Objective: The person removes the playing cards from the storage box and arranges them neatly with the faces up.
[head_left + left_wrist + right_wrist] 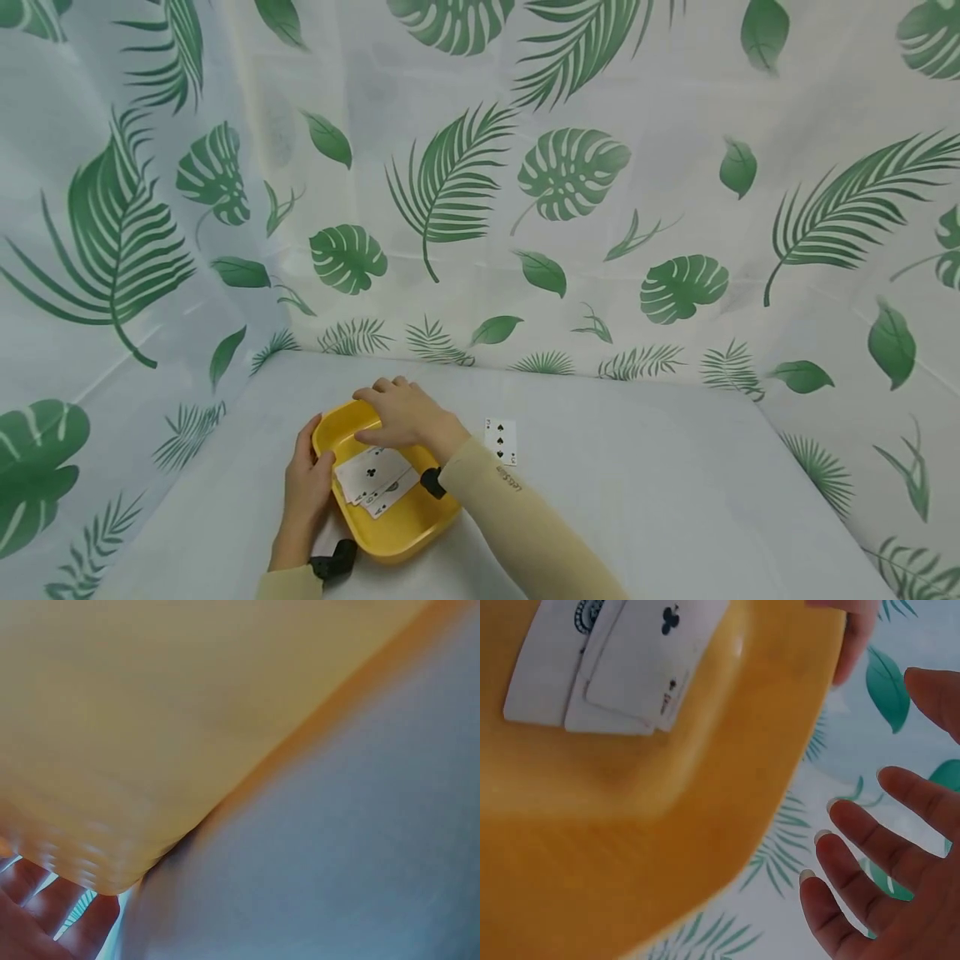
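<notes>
Inside yellow tray (408, 527), on white tabletop (637, 483): overlapping playing cards (371, 473), club card on top. At tray's left rim: left hand (309, 479), gripping it. Over tray's far end: right hand (401, 414), fingers spread, holding nothing. Right of tray: single spade card (500, 442), face up. Behind: leaf-patterned sheeting (465, 200).

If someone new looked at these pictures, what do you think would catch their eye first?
Probably the bright yellow tray at the near left of the pale tabletop, with several playing cards lying inside. Next, perhaps, the left hand gripping its left side and the right hand spread above its far end. Behind everything, large green leaves cover the white backdrop.
</notes>
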### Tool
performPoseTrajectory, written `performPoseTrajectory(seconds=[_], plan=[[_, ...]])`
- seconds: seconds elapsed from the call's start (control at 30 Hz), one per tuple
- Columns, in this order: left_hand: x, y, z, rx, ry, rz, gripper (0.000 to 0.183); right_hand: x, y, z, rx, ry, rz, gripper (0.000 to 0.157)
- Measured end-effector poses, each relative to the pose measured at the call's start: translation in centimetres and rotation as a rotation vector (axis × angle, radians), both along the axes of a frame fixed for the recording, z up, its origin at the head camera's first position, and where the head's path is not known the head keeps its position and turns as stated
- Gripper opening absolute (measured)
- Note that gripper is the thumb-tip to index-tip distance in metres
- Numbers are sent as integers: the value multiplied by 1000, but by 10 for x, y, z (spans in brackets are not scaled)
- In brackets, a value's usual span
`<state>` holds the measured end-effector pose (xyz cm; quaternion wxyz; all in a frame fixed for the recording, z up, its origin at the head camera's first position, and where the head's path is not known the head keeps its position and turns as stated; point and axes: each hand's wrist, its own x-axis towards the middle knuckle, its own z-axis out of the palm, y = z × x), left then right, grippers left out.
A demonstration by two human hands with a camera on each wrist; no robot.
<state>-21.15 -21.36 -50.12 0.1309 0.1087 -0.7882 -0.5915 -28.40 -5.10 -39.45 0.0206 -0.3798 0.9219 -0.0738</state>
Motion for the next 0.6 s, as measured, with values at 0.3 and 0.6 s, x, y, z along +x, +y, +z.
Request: performPoseTrajectory(seconds=[0.3, 0.6], plan=[[0, 1, -1, -5, 2, -1, 64, 5, -16, -24, 80, -16, -40, 60], [-1, 0, -2, -15, 3, 6, 65, 11, -21, -42, 190, -60, -82, 66]])
